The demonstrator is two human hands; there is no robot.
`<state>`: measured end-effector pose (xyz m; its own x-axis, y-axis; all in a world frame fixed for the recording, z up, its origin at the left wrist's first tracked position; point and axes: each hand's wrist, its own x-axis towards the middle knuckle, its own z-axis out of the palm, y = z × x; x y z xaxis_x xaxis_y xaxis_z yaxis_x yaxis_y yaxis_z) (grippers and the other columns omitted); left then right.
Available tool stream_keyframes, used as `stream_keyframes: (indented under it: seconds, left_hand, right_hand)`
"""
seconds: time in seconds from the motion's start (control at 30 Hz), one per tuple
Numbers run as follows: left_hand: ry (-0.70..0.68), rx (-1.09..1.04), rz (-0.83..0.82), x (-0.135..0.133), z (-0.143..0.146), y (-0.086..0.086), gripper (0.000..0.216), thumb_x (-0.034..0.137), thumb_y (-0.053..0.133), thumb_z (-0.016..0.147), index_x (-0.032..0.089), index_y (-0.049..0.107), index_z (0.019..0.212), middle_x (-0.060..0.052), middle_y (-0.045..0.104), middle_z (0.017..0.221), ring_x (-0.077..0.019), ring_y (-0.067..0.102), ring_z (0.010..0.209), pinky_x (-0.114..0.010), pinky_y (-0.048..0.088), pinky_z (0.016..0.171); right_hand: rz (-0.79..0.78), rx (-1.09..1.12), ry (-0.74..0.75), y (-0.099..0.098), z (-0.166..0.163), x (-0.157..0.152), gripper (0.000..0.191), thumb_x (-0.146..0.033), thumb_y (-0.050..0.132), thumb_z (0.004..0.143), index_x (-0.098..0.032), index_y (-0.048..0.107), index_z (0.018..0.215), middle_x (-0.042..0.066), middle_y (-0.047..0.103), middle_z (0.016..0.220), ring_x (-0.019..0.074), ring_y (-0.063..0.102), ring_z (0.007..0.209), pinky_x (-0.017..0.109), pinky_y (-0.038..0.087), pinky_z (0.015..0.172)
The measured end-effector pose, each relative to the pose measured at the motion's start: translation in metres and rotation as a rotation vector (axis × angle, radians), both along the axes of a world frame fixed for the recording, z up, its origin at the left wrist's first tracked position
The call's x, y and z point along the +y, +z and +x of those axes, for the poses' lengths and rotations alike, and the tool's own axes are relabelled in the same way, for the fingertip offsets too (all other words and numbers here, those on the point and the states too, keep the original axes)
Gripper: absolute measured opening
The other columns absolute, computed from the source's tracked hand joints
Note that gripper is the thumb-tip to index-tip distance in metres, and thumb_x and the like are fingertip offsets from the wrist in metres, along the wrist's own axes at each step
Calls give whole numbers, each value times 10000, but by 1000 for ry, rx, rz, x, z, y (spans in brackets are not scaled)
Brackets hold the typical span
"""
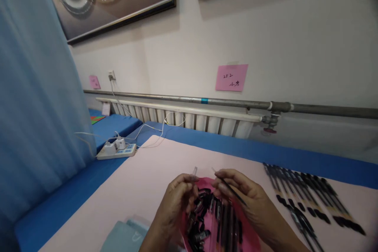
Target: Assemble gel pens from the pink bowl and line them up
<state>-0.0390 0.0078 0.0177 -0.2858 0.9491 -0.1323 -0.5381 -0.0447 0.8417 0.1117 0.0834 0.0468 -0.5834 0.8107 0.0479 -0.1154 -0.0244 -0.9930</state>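
My left hand [180, 197] is closed, and a short see-through plastic piece [195, 171] sticks up from between its thumb and fingertips. In my right hand [240, 191] a thin dark pen refill [233, 193] is pinched, slanting across the fingers with a pale tip pointing up and left. Both hands are above a pink basket [251, 240], a short gap apart. Inside it lie small black pen caps [202, 236] on the left and long dark pen barrels [227, 228] on the right. My wrists hide parts of its rim.
Several black pens [307, 189] lie in rows on the pink sheet [126, 185] at the right. A light-blue cloth [125, 236] is at the front left. Farther left are a power strip [118, 152] with cables and a blue curtain [38, 86]. A radiator [189, 120] runs along the wall.
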Motion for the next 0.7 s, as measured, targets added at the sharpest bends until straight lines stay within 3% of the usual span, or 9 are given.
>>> stream_keyframes:
  seconds: [0.17,0.3,0.7]
  left_hand:
    - [-83,101,10,-1,3,-7,236,347,555,785,154,617,906,32,500,515,-32,311,397,-182,149,405]
    - [-124,107,0,-2,5,-11,238,363,582,778,151,631,873,31,482,505,-35,338,418,-179,169,421]
    - [-186,115,-16,-5,8,-3,295,405,640,720,129,650,825,46,451,464,-30,296,381,-189,117,396]
  right_hand:
    - [87,24,-126,4,2,-1,289,-434,624,746,-172,639,869,-34,560,563,73,468,462,188,381,451]
    - [120,132,-192,5,4,-2,243,-415,582,795,-183,604,862,-10,601,643,93,520,530,215,428,536]
    - [65,143,-114,0,1,-5,228,-396,562,815,-178,575,877,-1,606,665,93,525,523,211,409,521]
